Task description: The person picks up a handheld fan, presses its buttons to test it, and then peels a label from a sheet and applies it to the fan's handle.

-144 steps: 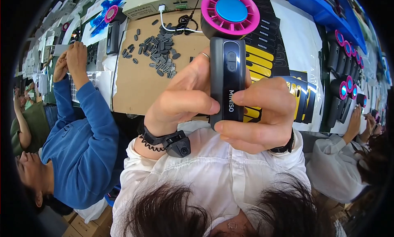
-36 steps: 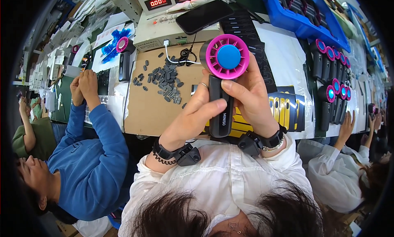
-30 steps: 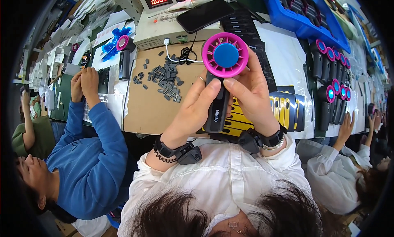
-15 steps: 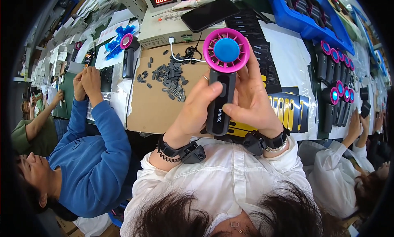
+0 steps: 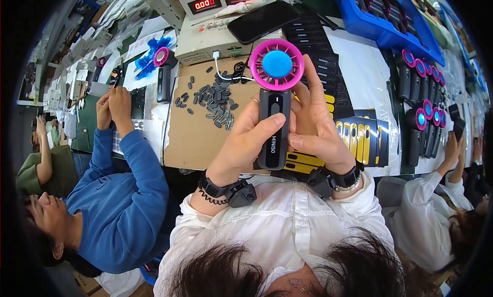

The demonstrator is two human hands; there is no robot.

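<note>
A black handheld fan with a pink ring and a blue round centre is upright in front of me. My left hand grips its handle, the thumb lying on the front just below the button. At the handle's other side, my right hand touches it with the thumb; the index finger points up beside the pink ring, and the other fingers are partly hidden behind the fan. Behind the fan head runs a white cable; whether it joins the fan is hidden. Small dark oval pieces lie scattered on a brown board.
A beige device with red digits bears a black phone. Yellow-and-black sheets lie right of my hands. Further right are several fans and a blue crate. Another fan lies left, near a co-worker in blue.
The fan has shifted slightly left and down in the view. My left thumb has slid down from beside the button onto the handle's front. The surroundings have shifted slightly with the head.
</note>
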